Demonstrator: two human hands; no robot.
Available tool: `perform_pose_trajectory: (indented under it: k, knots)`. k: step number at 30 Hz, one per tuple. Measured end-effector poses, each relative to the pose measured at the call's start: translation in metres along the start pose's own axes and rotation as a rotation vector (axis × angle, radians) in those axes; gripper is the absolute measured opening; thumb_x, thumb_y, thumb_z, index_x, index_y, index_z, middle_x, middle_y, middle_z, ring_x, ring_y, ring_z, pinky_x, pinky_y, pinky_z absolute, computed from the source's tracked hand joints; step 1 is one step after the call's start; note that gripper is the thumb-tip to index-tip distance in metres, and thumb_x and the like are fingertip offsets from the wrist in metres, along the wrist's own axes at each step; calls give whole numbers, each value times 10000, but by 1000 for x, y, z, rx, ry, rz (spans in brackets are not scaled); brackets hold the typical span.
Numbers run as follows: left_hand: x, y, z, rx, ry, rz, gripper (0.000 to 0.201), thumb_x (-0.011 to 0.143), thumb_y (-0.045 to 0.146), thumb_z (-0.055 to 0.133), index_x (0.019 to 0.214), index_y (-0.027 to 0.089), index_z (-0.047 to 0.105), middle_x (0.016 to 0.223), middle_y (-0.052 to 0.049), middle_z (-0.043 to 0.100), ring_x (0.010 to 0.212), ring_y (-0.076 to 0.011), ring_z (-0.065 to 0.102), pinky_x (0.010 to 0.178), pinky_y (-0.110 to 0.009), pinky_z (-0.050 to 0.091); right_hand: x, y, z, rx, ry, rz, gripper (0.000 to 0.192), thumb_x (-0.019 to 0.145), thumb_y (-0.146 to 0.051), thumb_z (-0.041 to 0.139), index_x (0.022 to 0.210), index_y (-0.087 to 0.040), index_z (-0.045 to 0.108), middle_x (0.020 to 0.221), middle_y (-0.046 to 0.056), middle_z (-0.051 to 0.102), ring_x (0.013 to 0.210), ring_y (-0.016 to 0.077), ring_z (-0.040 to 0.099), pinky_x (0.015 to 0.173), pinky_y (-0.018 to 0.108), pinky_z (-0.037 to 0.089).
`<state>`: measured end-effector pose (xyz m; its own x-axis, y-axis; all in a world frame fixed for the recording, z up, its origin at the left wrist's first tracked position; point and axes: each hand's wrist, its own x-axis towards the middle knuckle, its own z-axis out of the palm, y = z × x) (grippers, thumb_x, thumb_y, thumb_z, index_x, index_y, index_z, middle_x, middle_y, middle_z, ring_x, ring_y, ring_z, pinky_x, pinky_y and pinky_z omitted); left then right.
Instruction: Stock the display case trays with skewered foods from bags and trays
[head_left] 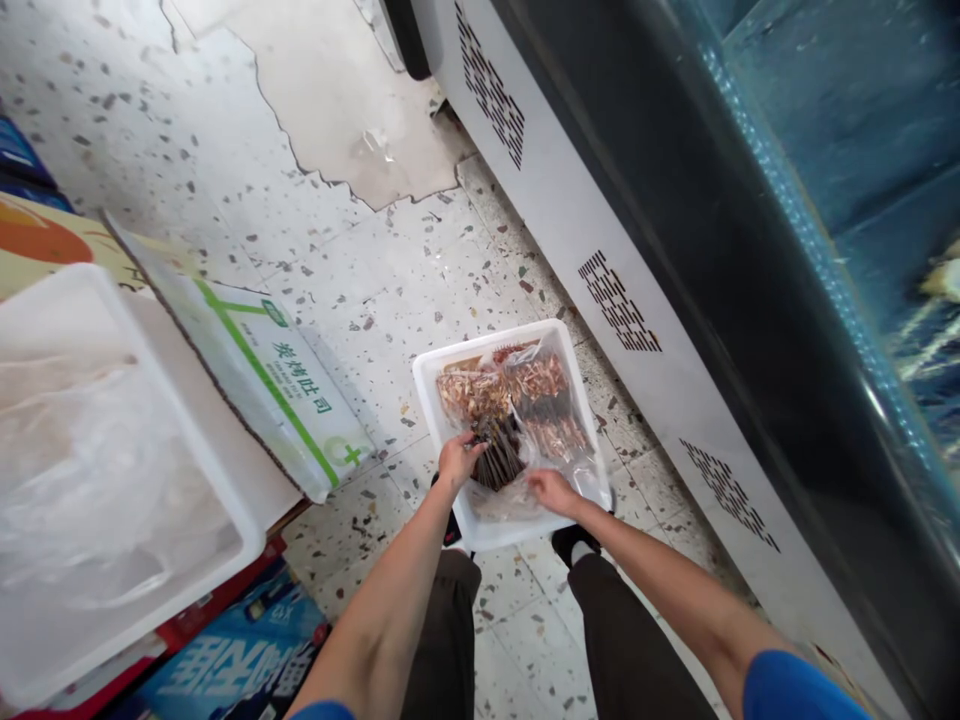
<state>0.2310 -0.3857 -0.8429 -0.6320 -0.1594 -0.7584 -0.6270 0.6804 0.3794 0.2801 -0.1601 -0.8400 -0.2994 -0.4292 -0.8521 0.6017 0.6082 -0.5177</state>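
A white plastic tray (pixel 587 425) lies on the floor between my feet. In it are clear plastic bags (pixel 551 405) of reddish-brown skewered-looking food and a fanned bundle of thin dark sticks (pixel 499 458). My left hand (pixel 457 463) is at the left edge of this bundle, its thumb and fingers closed; what lies between them is too small to make out. Near the tray's front right corner, my right hand (pixel 553 493) has its fingers curled on the loose film of an open plastic bag (pixel 504 502), which spreads below the sticks.
At left, a second white tray (pixel 244 510) with plastic film inside rests by an opened carton (pixel 259 375). Blue and red packages (pixel 232 650) are below it. A long display freezer (pixel 645 270) with vented panels runs along the right. Speckled floor tiles (pixel 360 280) stretch ahead.
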Motion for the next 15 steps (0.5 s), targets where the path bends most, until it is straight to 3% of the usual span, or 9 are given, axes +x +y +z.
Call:
perform_pose_trajectory:
  k: [2, 4, 6, 8, 12, 15]
  knots:
    - [-5, 0, 1, -1, -7, -6, 264, 724, 362, 638, 923, 197, 687, 880, -27, 694, 835, -197, 626, 734, -270, 448, 10, -16, -20, 253, -4, 127, 342, 874, -321, 308, 945, -104, 563, 921, 156, 618, 933, 206, 599, 795, 370, 508]
    - [-13, 0, 1, 0, -3, -11, 298, 723, 380, 639, 947, 190, 684, 915, -38, 695, 858, -204, 624, 765, -279, 451, 20, -36, -29, 662, -107, 331, 467, 895, -394, 229, 981, -46, 529, 901, 194, 615, 888, 203, 624, 715, 328, 535]
    - [-22, 0, 1, -13, -6, 2, 338, 735, 386, 624, 1000, 184, 673, 980, -56, 688, 887, -213, 623, 802, -295, 454, 26, -56, -27, 1116, -240, 553, 513, 881, -435, 268, 1013, 5, 498, 878, 220, 610, 881, 223, 632, 669, 323, 545]
    - [-29, 1, -2, -39, -27, 29, 362, 766, 373, 581, 1061, 175, 652, 1057, -77, 668, 940, -224, 613, 843, -316, 451, 30, -71, -16, 1444, -323, 683, 552, 851, -467, 327, 1055, 27, 465, 858, 220, 606, 875, 242, 633, 638, 350, 551]
    - [-28, 4, -12, -64, -83, 72, 313, 795, 273, 498, 1046, 185, 661, 1051, -65, 674, 986, -227, 600, 883, -339, 442, 40, -83, 8, 1812, -332, 695, 565, 804, -517, 346, 1041, -16, 457, 775, 149, 602, 812, 232, 634, 603, 375, 554]
    - [-20, 5, -18, -70, -122, 115, 278, 768, 206, 489, 961, 210, 689, 924, -25, 704, 902, -206, 619, 842, -313, 458, 52, -85, 13, 1831, -254, 765, 452, 785, -514, 368, 933, -98, 465, 676, 75, 568, 664, 188, 613, 500, 322, 533]
